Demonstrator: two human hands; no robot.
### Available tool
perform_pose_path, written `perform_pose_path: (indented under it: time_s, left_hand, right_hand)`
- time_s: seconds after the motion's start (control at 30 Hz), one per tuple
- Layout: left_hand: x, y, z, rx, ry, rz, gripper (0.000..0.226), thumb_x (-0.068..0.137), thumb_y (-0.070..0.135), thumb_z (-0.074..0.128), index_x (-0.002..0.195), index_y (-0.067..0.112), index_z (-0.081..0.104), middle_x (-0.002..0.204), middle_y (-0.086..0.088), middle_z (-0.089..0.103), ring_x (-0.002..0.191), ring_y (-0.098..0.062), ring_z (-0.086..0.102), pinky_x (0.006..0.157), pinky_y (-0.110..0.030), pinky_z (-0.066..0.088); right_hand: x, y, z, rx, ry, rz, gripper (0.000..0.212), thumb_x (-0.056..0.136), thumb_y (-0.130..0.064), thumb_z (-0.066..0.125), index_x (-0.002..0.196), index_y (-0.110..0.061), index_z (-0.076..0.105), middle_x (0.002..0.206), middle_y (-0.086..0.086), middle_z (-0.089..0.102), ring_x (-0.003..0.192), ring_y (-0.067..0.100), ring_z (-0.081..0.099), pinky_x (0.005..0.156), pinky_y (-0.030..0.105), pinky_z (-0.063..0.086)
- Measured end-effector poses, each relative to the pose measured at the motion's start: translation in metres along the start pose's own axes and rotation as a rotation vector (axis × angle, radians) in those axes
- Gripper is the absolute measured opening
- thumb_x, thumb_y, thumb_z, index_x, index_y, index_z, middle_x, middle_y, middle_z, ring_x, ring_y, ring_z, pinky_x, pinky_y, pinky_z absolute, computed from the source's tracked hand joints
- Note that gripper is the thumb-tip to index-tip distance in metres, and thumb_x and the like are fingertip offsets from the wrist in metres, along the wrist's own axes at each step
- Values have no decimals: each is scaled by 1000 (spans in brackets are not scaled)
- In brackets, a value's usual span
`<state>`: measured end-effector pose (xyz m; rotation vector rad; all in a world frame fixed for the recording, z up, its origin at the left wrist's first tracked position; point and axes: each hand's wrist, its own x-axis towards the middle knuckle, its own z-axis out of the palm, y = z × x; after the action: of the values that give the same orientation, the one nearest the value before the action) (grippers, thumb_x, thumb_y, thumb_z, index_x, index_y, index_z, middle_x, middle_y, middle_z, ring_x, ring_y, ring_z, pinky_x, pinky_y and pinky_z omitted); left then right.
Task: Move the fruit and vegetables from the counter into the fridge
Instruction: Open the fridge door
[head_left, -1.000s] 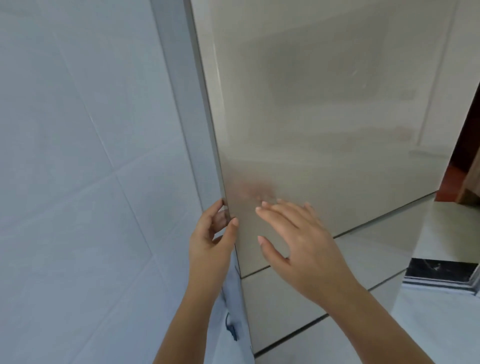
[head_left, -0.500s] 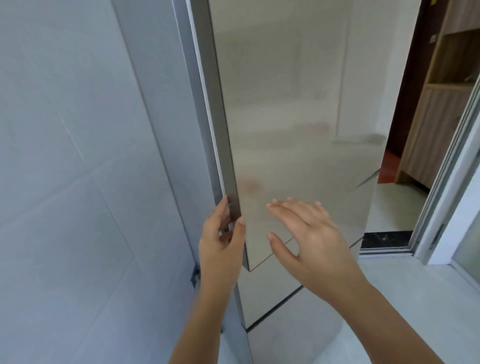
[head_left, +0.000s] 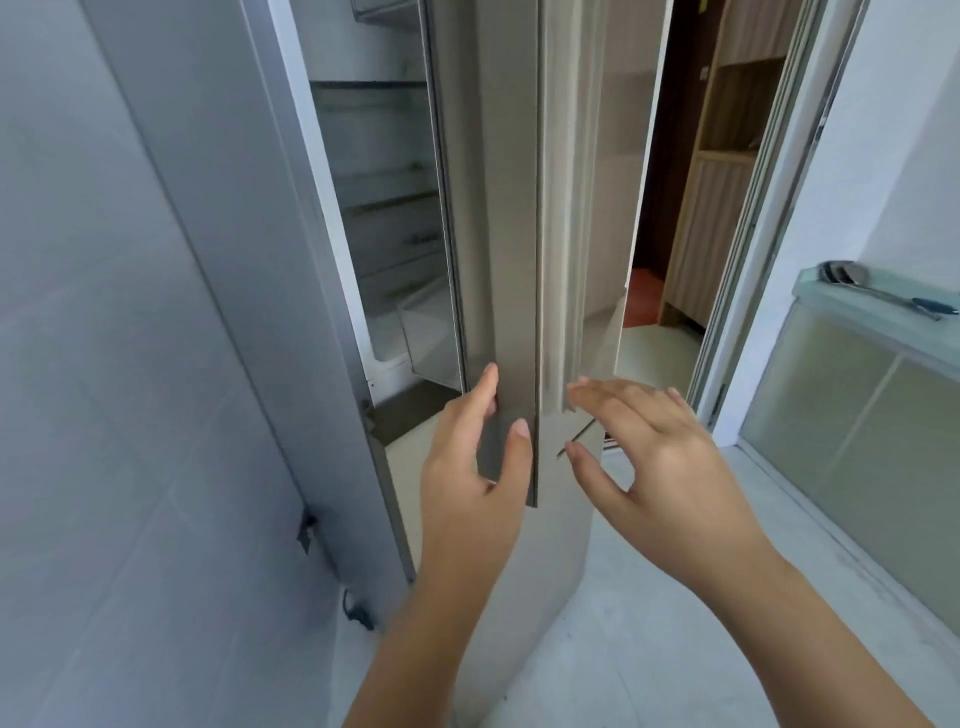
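Note:
The steel fridge door (head_left: 506, 208) stands partly open, its edge turned towards me. My left hand (head_left: 467, 499) pinches that edge low down, thumb on the near side and fingers behind it. Just right of the door's outer face hovers my right hand (head_left: 660, 467), fingers spread and holding nothing. Through the gap I see the fridge interior (head_left: 384, 218) with glass shelves and a clear drawer at the bottom. No fruit or vegetables are in view.
A tiled wall (head_left: 104, 364) and the fridge's grey side panel (head_left: 234, 260) fill the left. A counter (head_left: 883, 317) with metal utensils (head_left: 852, 275) runs along the right. A sliding-door frame (head_left: 753, 234) and doorway lie behind the door. A cord (head_left: 356, 610) hangs low.
The fridge door has swung open towards me, pulled by my left hand, and the shelves inside have come into view. My right hand has come off the door's face.

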<state>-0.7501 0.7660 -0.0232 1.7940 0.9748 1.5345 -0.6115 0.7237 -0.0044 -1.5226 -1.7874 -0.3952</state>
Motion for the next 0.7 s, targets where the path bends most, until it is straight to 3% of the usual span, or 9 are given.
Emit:
perform_pose_path:
  time_s: [0.2, 0.37, 0.53, 0.63, 0.7]
  left_hand:
    - [-26, 17, 30, -86, -101, 70, 43, 85, 21, 51, 122, 41, 41, 123, 21, 50, 117, 7, 45, 94, -8, 35]
    - [-37, 31, 54, -159, -223, 120, 42, 85, 29, 51, 126, 33, 43, 129, 16, 49, 121, 5, 44, 96, -9, 34]
    - [-41, 42, 81, -189, -318, 156, 49, 84, 33, 46, 131, 20, 47, 130, 10, 51, 121, 0, 46, 98, -11, 35]
    - [-43, 51, 94, -207, -422, 160, 45, 83, 33, 51, 128, 27, 47, 132, 13, 48, 123, -2, 44, 98, -12, 36]
    - [-45, 56, 98, -192, -470, 168, 44, 83, 33, 52, 126, 26, 50, 134, 5, 48, 125, -6, 42, 89, -3, 36]
  right_hand:
    - [-31, 14, -28, -48, 29, 71, 41, 83, -34, 46, 115, -11, 61, 111, 4, 65, 104, 24, 58, 90, 47, 45]
    - [-53, 24, -56, -140, 69, 156, 43, 83, -35, 44, 114, -11, 61, 113, 5, 65, 105, 21, 55, 94, 38, 36]
    - [-77, 32, -82, -193, 71, 236, 44, 83, -36, 44, 115, -12, 61, 113, 5, 65, 104, 25, 59, 91, 52, 44]
    - [-88, 35, -97, -249, 97, 260, 43, 82, -35, 45, 112, -11, 62, 110, 4, 66, 100, 26, 60, 88, 50, 46]
    - [-93, 36, -106, -288, 114, 271, 42, 81, -34, 45, 111, -10, 63, 109, 5, 66, 99, 26, 60, 88, 47, 46]
